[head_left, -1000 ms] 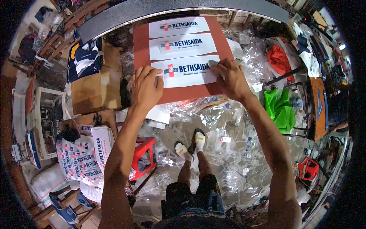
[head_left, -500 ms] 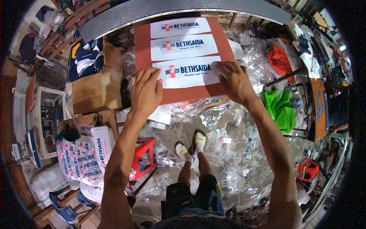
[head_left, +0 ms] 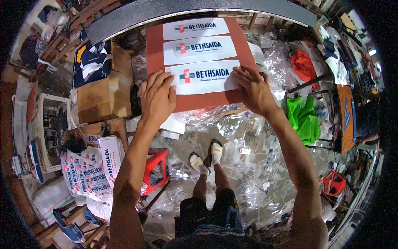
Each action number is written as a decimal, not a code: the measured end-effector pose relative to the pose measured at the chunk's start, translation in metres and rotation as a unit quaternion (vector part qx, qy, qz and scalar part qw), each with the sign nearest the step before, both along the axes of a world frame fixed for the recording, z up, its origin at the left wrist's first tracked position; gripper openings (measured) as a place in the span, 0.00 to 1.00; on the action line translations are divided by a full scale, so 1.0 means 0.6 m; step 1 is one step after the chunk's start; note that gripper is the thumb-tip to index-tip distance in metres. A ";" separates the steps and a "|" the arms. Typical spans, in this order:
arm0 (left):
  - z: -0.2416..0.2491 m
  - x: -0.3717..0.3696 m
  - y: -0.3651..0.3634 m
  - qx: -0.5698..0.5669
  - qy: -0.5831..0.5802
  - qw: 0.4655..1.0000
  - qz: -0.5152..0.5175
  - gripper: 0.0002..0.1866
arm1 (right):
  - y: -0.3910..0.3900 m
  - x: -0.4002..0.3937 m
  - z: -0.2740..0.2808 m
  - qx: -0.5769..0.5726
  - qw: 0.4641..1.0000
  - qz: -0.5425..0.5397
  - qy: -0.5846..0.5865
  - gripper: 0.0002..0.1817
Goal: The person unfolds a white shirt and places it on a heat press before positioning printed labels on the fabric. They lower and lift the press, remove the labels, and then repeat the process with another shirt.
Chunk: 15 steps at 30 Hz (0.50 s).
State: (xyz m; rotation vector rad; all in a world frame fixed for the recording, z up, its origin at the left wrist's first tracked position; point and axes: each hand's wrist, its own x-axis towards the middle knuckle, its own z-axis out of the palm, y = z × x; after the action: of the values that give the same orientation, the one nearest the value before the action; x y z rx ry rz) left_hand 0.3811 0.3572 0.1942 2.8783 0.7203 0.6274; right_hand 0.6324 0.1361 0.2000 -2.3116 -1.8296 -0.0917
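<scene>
A reddish-brown flat board (head_left: 197,102) lies before me with three white printed strips on it. Each strip bears "BETHSAIDA" lettering beside a red and blue cross logo. My left hand (head_left: 158,96) rests over the left end of the nearest strip (head_left: 206,86), fingers laid forward and thumb apart. At that strip's right end, my right hand (head_left: 256,91) lies with its fingers spread and slightly bent over the edge. Beyond it are the middle strip (head_left: 226,46) and the far strip (head_left: 195,35), both untouched. The undersides of my fingers are hidden.
A long dark beam (head_left: 199,15) crosses behind the board. Cardboard (head_left: 95,97) with dark cloth stands left, above stacked printed strips (head_left: 83,176) and a red stool (head_left: 155,172). Green cloth (head_left: 304,120) hangs right; another red stool (head_left: 333,184) stands lower right. Plastic scraps cover the floor.
Both hands stay at the ends of the nearest strip, with only a very slight shift. The strips and board keep their places; the view has moved a little.
</scene>
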 end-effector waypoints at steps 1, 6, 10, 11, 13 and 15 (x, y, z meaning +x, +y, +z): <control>0.000 0.000 0.000 -0.005 0.004 1.000 0.002 0.19 | 0.000 0.000 -0.001 -0.001 1.000 0.000 0.001 0.29; 0.005 0.000 -0.021 -0.010 0.018 1.000 0.012 0.20 | -0.002 -0.013 -0.012 -0.004 0.999 -0.043 0.016 0.30; 0.011 0.000 -0.020 -0.013 0.027 0.999 0.014 0.24 | -0.001 -0.016 -0.033 -0.013 0.997 -0.071 0.003 0.30; 0.013 -0.004 -0.020 -0.025 0.049 0.998 0.013 0.26 | 0.001 -0.017 -0.037 -0.012 0.997 -0.071 0.003 0.30; 0.017 -0.004 -0.018 -0.030 0.055 0.998 0.009 0.30 | -0.006 -0.022 -0.038 -0.016 0.997 -0.072 0.004 0.30; 0.027 -0.002 -0.015 -0.040 0.082 0.996 0.006 0.31 | 0.001 -0.021 -0.029 -0.044 0.995 -0.086 0.017 0.31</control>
State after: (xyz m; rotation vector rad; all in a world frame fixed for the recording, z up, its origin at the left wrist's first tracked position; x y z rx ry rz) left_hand 0.3800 0.3480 0.2105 2.8764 0.7640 0.3570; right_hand 0.6198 0.1370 0.1827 -2.5123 -1.6467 0.0048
